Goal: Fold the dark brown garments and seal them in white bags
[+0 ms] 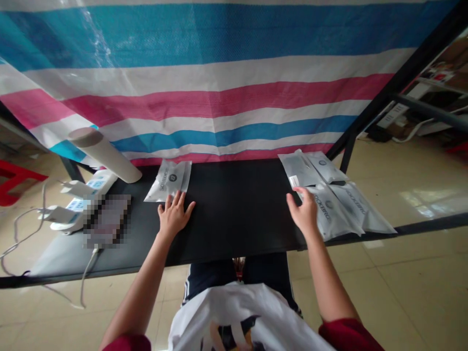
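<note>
My left hand (174,213) lies flat with fingers spread, its fingertips at the near edge of a frosted plastic bag (170,179) with dark print. On the right, my right hand (304,209) is held with thumb and fingers apart, beside a group of similar frosted bags. Nearest to it is a printed bag (329,214), partly behind the hand. Behind that lies a bag with a small white label (298,168), and next to it another bag (323,165). A further printed bag (360,207) reaches the table's right end. Nothing shows in either hand.
The black table (237,209) has a striped plastic sheet (219,97) hanging along its back. At the left stand a white cylinder (109,158) and a power strip (82,204) with chargers. A blurred-out device (107,222) lies there with a cable (87,268). A dark frame post (383,92) rises at right.
</note>
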`<state>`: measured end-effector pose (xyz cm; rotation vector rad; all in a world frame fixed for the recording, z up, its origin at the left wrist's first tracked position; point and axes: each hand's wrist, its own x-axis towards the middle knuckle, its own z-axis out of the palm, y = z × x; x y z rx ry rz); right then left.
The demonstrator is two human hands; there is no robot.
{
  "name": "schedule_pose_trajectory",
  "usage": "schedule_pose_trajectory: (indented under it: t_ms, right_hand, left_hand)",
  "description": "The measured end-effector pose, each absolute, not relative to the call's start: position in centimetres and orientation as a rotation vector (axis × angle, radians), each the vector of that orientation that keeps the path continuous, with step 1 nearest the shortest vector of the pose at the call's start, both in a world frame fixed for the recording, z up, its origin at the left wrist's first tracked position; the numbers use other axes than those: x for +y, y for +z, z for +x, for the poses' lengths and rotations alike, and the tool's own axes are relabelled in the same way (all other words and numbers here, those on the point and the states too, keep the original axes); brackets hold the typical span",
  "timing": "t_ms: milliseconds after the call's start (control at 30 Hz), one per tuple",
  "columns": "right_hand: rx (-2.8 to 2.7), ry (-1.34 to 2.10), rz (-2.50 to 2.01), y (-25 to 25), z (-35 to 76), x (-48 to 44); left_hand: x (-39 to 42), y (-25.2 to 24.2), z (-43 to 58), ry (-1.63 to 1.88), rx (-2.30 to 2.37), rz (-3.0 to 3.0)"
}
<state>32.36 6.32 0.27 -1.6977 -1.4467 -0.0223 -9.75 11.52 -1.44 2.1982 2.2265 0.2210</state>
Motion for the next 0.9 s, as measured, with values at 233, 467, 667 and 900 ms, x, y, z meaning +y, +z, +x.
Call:
schedule_pose_trajectory:
  t_ms: [233, 467, 667, 900]
  right_hand:
    - [-1.428, -0.429, -2.283, -0.6, 43.5, 1.2]
    - [-1.651, -0.236, -2.237, -2.6, 39.8, 0.4]
    - [-1.804, 0.231, -1.807, -1.7, 27.7, -0.3]
    - [-1.835, 0.398, -1.578, -0.8, 17.8, -1.1]
  left_hand:
    - [12.1, -2.5, -10.2, 0.372, 2.378, 2.058]
    - [10.4, -2.1, -8.9, 0.504, 2.33, 2.099]
    - [10.6, -0.1, -5.9, 0.773, 2.038, 2.152]
    - [11.9, 2.9, -0.1, 0.487, 1.588, 2.215]
